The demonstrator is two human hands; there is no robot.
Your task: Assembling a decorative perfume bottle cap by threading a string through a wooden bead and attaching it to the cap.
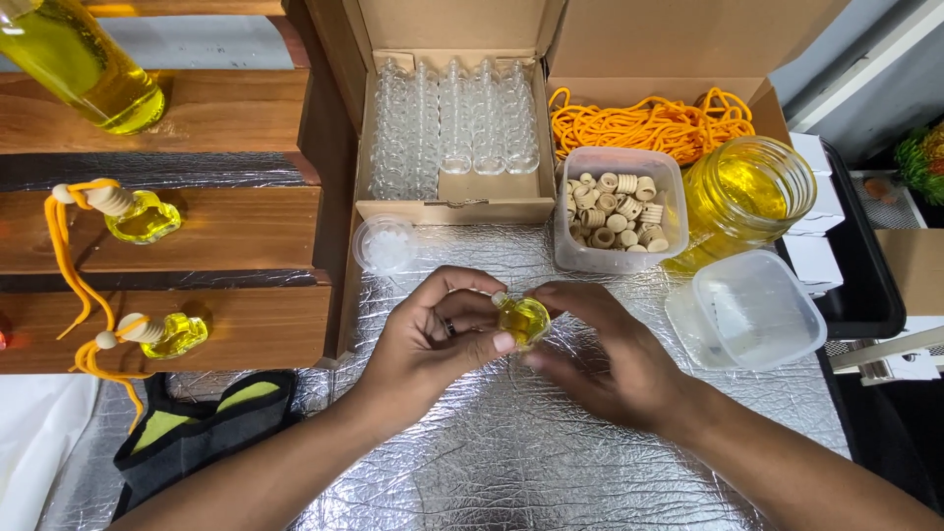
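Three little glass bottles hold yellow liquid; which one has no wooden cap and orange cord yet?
The small yellow-filled glass bottle held between the left hand and right hand. The two on the wooden shelves are capped and corded.

We count two finished yellow bottles with wooden caps (145,218) on the shelves, one large glass jar (747,197), two clear plastic tubs (618,211), and one small bottle (523,320) in hand.

Fingers (497,341) hide most of the small yellow bottle (523,320).
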